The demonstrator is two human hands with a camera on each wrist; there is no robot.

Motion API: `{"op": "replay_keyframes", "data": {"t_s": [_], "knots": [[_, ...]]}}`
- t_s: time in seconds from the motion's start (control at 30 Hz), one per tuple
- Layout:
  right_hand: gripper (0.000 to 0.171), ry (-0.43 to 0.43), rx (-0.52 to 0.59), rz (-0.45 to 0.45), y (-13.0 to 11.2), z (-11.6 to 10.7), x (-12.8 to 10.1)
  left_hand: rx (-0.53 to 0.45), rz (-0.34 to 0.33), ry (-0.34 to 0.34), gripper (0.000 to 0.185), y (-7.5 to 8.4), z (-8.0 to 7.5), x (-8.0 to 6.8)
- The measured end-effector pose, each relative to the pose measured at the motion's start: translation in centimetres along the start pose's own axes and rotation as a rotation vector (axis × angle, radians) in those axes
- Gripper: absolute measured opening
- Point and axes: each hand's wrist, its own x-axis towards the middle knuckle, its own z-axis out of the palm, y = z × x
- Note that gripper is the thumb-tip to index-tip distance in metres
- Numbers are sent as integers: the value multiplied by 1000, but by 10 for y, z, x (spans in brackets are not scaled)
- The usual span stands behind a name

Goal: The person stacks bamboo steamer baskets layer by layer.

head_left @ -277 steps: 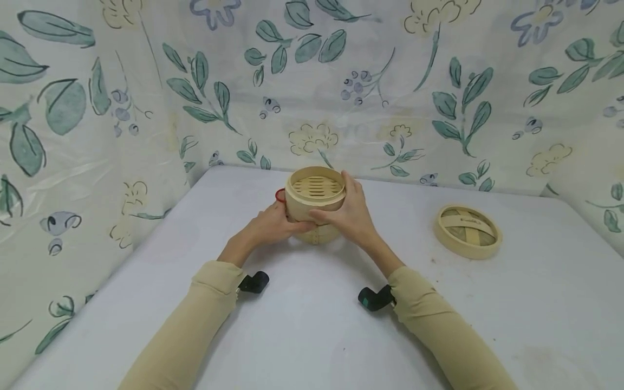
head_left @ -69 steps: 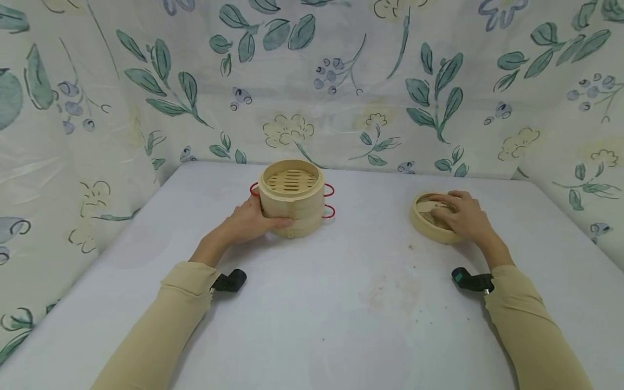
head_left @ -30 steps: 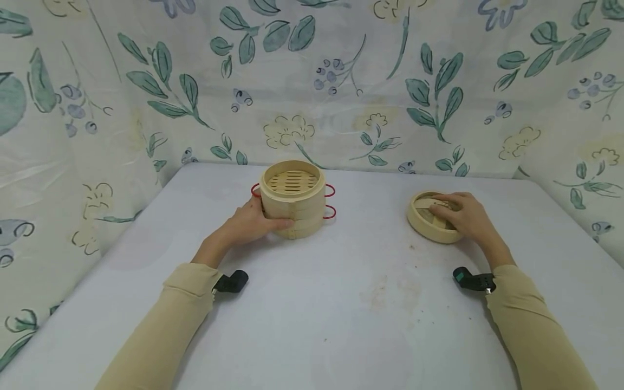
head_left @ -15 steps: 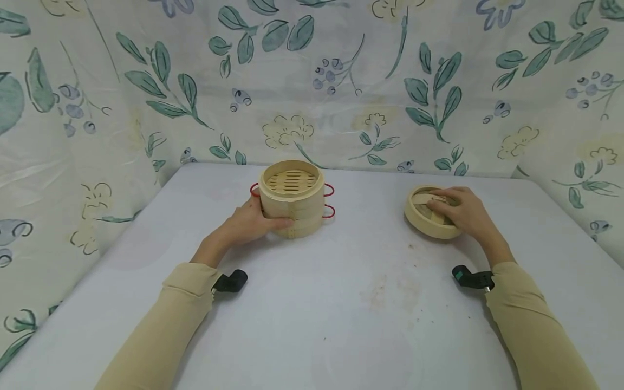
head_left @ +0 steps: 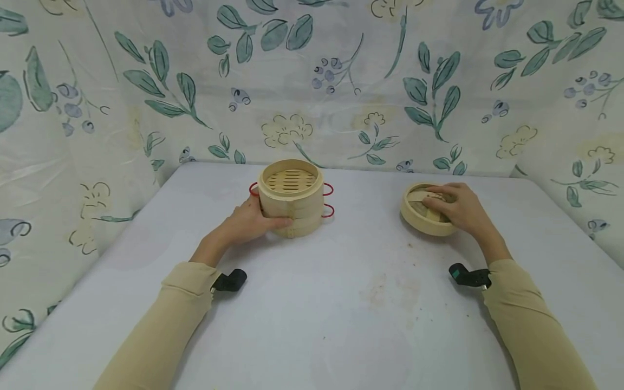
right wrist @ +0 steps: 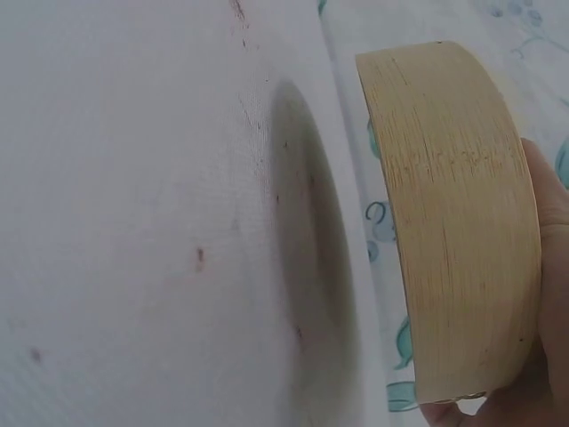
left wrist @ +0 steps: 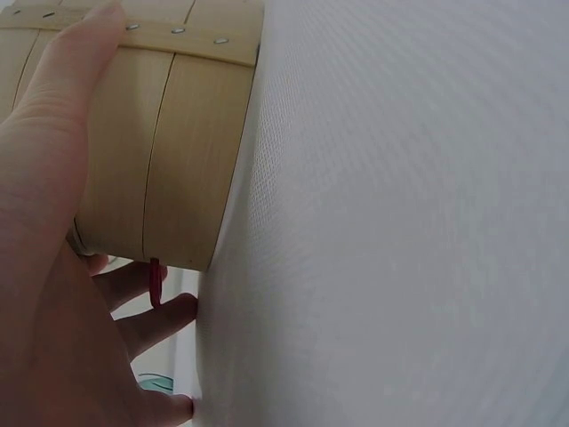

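Fingers of the right hand point(head_left: 460, 210) curl over the bamboo lid point(head_left: 423, 218), lifted just off the table point(head_left: 341, 303) (one edge tilted); a loose pinch could drop it. Farther left, the left hand point(head_left: 246, 223) grips the two-tier bamboo steamer point(head_left: 291, 197), which could slide if nudged.

No text, label, brand, number or sign can be read on anything shown; only printed leaves and flowers are seen on the backdrop cloth point(head_left: 341, 81).
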Motion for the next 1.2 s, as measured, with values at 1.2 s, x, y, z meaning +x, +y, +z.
{"op": "replay_keyframes", "data": {"t_s": [1.2], "knots": [[62,-143,-1,-29,-43,0,2,8,-27,-6,105,1,0,-1]]}}
